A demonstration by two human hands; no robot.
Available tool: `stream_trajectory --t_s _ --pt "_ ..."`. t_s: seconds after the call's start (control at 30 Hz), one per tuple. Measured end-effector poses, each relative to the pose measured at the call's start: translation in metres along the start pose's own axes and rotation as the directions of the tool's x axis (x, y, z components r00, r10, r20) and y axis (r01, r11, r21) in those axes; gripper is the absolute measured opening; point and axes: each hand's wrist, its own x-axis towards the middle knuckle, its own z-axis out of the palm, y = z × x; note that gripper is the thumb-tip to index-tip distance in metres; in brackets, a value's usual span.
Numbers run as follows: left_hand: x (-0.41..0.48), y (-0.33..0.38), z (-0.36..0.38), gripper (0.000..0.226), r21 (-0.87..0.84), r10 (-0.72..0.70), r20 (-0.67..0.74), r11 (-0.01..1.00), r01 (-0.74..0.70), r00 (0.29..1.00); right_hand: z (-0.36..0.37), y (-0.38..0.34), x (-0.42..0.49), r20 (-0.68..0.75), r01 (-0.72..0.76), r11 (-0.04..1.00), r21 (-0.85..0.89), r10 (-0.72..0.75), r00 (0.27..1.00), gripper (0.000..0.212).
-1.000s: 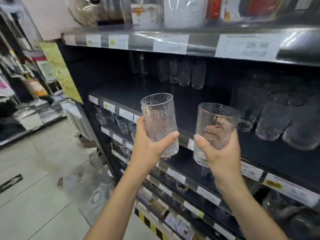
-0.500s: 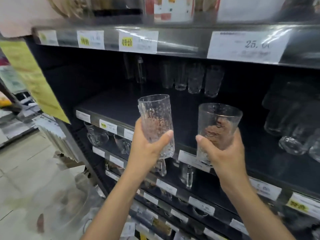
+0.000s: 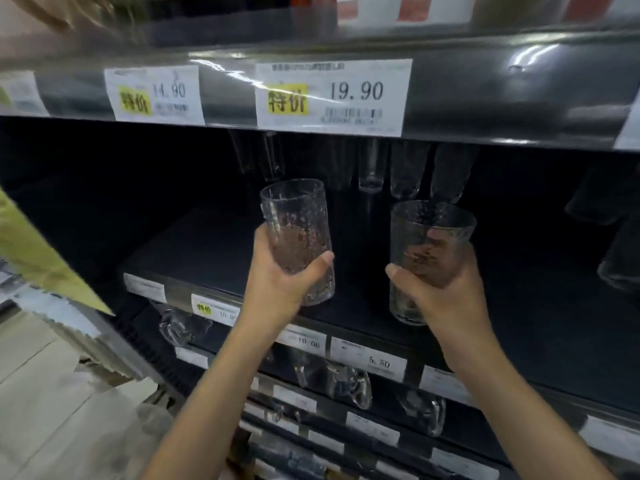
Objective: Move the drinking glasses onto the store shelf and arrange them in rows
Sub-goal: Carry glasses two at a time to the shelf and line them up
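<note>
My left hand (image 3: 282,282) grips a tall textured clear glass (image 3: 296,216), held upright just above the front of the dark store shelf (image 3: 194,247). My right hand (image 3: 446,292) grips a second clear glass (image 3: 429,230) to its right, also upright over the shelf front. At the back of the same shelf stands a row of several clear glasses (image 3: 408,171), dim in the shadow. More glasses (image 3: 620,258) stand at the far right of the shelf.
A shelf above carries price labels (image 3: 332,95) on its front edge. Lower shelves hold glass mugs (image 3: 346,382) and more price tags. A yellow-green sign (image 3: 38,258) hangs at the left end. Tiled floor (image 3: 38,410) lies to the lower left.
Both hands have carried their glasses forward, over the shelf's front edge. My view has moved closer to the shelf and swung right.
</note>
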Motion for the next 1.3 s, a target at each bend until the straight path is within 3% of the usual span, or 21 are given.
stream_trajectory --t_s 0.43,0.73,1.3 --pt "0.074 -0.044 -0.039 0.076 -0.002 0.058 0.226 0.998 -0.059 0.972 0.049 0.000 0.004 -0.113 -0.021 0.993 -0.114 0.008 0.994 0.062" --pt "0.102 -0.070 -0.077 0.075 -0.018 0.082 0.302 0.997 -0.081 0.950 0.093 0.003 0.000 -0.158 -0.045 0.994 -0.102 0.028 0.987 0.062" --pt "0.136 -0.088 -0.112 0.089 0.005 0.116 0.445 0.991 -0.132 0.888 0.149 0.009 0.011 -0.119 -0.042 0.983 -0.176 0.021 0.993 0.070"
